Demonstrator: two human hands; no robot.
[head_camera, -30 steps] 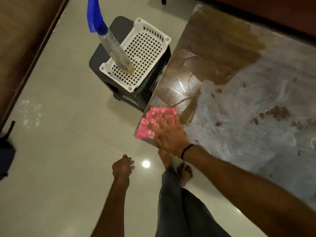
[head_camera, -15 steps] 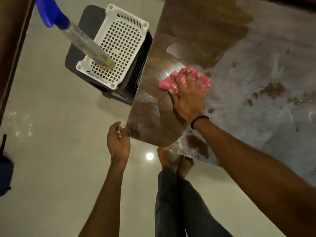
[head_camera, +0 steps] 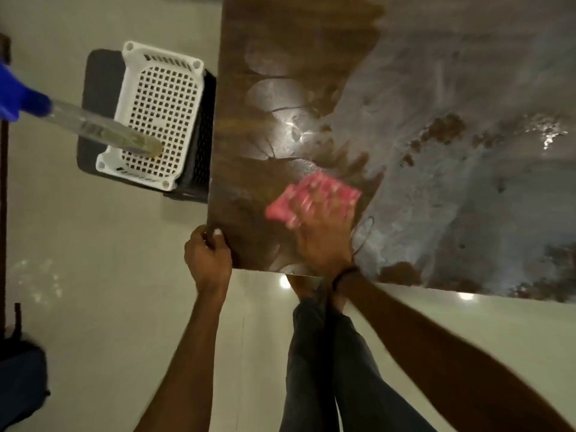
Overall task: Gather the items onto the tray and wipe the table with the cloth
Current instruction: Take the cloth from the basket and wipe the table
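My right hand (head_camera: 324,235) presses flat on a pink cloth (head_camera: 327,190) near the front left part of the brown table (head_camera: 280,42); the cloth is blurred. The table top is dark and wet on the left, covered with a whitish soapy film on the right. My left hand (head_camera: 207,260) grips the table's front left corner. A white perforated tray (head_camera: 137,73) sits on a dark stool left of the table. In the tray stands a clear spray bottle (head_camera: 93,129) with a blue head.
The dark stool (head_camera: 99,76) under the tray stands against the table's left edge. A dark bag (head_camera: 18,378) lies on the pale tiled floor at the lower left. My legs and bare feet are by the table's front edge.
My right hand has slid the cloth from the front corner up the table, then back down toward the front. My left hand rose from hanging free and took hold of the table's corner.
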